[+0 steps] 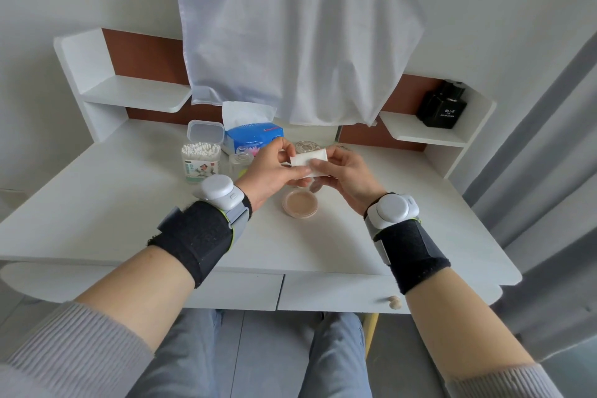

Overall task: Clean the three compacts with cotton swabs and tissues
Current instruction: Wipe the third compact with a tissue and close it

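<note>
Above the desk, my left hand [274, 168] and my right hand [345, 171] together pinch a small folded white tissue [310, 161]. Below them an open compact [300, 203] with beige powder lies on the white desk [129, 220]. A second compact [307, 146] with a patterned lid sits behind my hands, partly hidden. An open tub of cotton swabs [201, 158] and a blue tissue pack [253, 134] stand at the back left. A small clear bottle [240, 160] is next to the tub.
A white cloth [290, 35] hangs over the back of the desk. A black perfume bottle [442, 105] stands on the right shelf. A grey curtain [549, 155] hangs at the right. A drawer knob [394, 302] sticks out under the desk's front edge.
</note>
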The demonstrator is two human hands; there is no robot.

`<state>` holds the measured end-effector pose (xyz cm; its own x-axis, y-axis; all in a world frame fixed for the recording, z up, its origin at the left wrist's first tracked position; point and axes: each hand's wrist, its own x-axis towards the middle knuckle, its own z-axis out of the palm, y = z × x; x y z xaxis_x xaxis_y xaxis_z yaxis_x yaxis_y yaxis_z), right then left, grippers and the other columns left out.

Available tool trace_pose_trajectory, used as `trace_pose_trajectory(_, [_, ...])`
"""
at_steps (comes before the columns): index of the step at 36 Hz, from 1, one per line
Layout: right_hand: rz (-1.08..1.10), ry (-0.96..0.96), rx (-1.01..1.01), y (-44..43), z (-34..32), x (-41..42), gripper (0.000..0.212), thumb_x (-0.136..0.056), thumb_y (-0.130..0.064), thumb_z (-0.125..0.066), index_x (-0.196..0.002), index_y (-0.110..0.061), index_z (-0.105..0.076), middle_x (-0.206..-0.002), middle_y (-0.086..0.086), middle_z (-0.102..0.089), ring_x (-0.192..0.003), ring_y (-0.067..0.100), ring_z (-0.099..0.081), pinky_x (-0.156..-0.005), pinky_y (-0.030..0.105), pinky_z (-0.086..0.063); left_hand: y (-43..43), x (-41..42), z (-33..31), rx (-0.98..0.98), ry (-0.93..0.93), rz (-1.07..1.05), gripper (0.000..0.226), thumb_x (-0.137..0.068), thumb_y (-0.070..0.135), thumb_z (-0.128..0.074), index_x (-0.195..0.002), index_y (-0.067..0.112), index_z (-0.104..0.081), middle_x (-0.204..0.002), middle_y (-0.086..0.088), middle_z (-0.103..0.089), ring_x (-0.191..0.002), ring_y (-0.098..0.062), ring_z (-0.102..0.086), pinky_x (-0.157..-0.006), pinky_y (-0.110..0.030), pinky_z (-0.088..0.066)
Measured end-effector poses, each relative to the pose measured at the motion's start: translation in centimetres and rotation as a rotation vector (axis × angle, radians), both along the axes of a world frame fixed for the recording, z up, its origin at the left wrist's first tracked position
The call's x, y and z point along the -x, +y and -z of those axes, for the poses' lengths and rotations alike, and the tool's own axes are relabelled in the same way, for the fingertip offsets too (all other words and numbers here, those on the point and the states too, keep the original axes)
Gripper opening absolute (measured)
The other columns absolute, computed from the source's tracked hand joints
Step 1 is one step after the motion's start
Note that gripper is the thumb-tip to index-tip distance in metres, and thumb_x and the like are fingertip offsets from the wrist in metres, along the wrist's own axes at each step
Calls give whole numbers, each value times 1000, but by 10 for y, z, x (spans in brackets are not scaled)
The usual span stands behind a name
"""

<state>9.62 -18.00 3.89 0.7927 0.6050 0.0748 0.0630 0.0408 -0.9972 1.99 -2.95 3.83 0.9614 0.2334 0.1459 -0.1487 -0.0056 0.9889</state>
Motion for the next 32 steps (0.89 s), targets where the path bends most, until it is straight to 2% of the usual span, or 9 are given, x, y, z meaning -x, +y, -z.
trace_pose_trajectory(6, [89,72,-60,2,4,1,13,-77,-10,-65,-78,-7,-52,-90,24,-58,-73,35,-57,-67,45,-47,0,1,3,-42,19,-4,30,-82,-7,-66,-93,9,-43,-88,-15,-63,-69,-25,-69,-65,-31,-58])
trace_pose_trajectory(9, [216,115,-168,0,5,-3,8,-85,-3,-51,-80,-8,-47,-92,19,-58,-82,31,-56,-73,41,-50,4,3,4,-110,68,-24,29,-87,-3,-62,-110,5,-47,-92,-21,-63,-74,-25,-67,-65,-30,-58])
trace_pose_trajectory(14, [360,121,-220,-6,3,-6,15,-87,1,-42,-79,-12,-46,-93,9,-71,-81,20,-62,-72,30,-50,8,-2,11,-299,69,-83,11,-93,3,-54,-103,8,-54,-94,-12,-59,-70,-12,-61,-60,-23,-54])
trace_pose_trajectory(18, [446,114,-192,-9,12,-9,14,-86,-1,-51,-79,-12,-46,-79,8,-67,-77,23,-61,-72,34,-48,8,-13,23,-482,126,-160,20,-96,9,-49,-115,9,-55,-111,-7,-59,-90,-17,-61,-81,-34,-54])
trace_pose_trajectory(20, [459,96,-153,-9,15,-11,12,-85,-2,-54,-79,-11,-48,-76,7,-65,-72,22,-60,-67,32,-48,8,-17,27,-557,188,-170,29,-97,11,-45,-125,7,-52,-123,-11,-58,-105,-27,-60,-93,-41,-49])
trace_pose_trajectory(23, [466,42,-42,-8,20,-15,5,-86,-6,-55,-88,-11,-54,-76,7,-65,-64,19,-59,-58,27,-45,8,-25,32,-662,282,-183,37,-99,14,-39,-135,4,-45,-132,-15,-55,-117,-30,-54,-100,-39,-43])
trace_pose_trajectory(26, [461,-58,117,-6,25,-22,18,-87,-14,-57,-103,-6,-60,-78,6,-65,-59,15,-56,-54,25,-43,7,-31,34,-697,296,-218,37,-100,15,-38,-135,4,-47,-134,-16,-54,-122,-31,-51,-101,-36,-41])
trace_pose_trajectory(29, [461,-181,297,-1,30,-32,24,-84,-26,-64,-95,-5,-62,-82,10,-64,-67,21,-57,-61,38,-49,7,-38,35,-710,287,-238,35,-100,15,-39,-131,4,-52,-131,-15,-57,-122,-30,-51,-101,-34,-41])
trace_pose_trajectory(32, [420,-234,426,5,31,-39,13,-80,-27,-67,-81,-16,-60,-79,5,-64,-81,32,-63,-74,47,-52,6,-44,37,-713,269,-224,34,-100,14,-40,-130,5,-54,-131,-13,-58,-121,-27,-52,-99,-31,-40])
